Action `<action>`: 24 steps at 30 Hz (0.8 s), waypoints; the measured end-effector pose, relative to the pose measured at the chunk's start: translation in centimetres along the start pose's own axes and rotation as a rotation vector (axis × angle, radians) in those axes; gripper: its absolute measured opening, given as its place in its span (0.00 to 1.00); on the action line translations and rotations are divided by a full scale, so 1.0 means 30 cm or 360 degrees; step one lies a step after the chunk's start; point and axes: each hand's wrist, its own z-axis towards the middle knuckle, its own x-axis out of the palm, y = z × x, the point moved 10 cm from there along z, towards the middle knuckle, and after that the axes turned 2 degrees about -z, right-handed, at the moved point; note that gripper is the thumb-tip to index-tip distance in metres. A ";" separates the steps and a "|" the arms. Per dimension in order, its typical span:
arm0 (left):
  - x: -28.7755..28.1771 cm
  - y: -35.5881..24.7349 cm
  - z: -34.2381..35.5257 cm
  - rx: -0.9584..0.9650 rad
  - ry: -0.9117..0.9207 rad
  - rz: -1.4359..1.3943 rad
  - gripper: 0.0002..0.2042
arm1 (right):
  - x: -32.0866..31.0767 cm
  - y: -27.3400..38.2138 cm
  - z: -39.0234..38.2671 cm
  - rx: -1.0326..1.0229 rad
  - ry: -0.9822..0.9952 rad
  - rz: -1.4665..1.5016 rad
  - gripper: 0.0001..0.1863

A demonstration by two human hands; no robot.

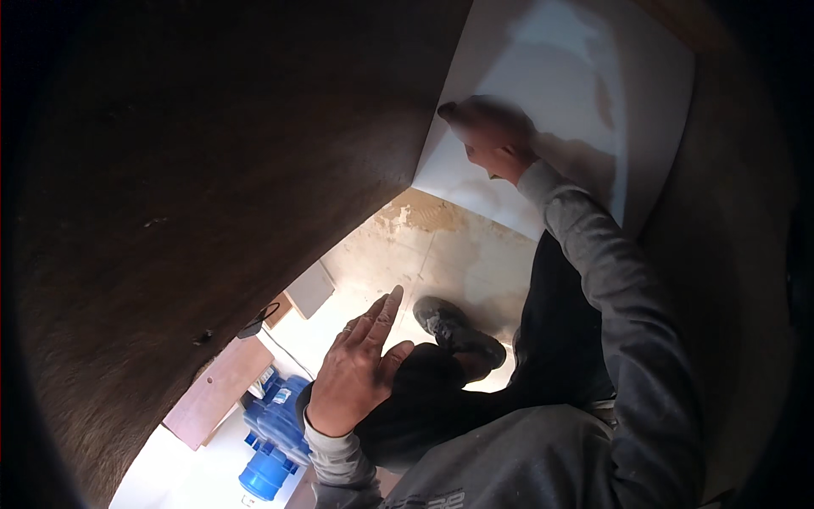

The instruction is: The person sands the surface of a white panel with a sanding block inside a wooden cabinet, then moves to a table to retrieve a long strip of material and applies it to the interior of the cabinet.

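The right hand (500,140), its grip too blurred to tell, could slip across the white panel (653,110) ahead and strike the adjoining brown surface (212,170), while the left hand (352,377) hovers, thumb and fingers apart.

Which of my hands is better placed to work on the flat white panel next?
Probably your right hand: it is at the flat white panel, though blurred, while your left hand is open and well away from it.
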 end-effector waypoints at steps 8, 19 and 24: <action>-0.006 -0.003 0.006 0.0019 -0.0002 0.0015 0.33 | 0.013 0.077 -0.014 -0.0195 0.0121 -0.0055 0.22; -0.012 -0.029 0.012 0.0022 -0.0012 0.0020 0.32 | 0.066 0.033 0.006 0.0061 0.0126 -0.0209 0.25; -0.013 -0.021 0.015 0.0038 -0.0022 0.0010 0.32 | 0.017 0.080 -0.010 -0.0048 -0.0139 -0.0167 0.14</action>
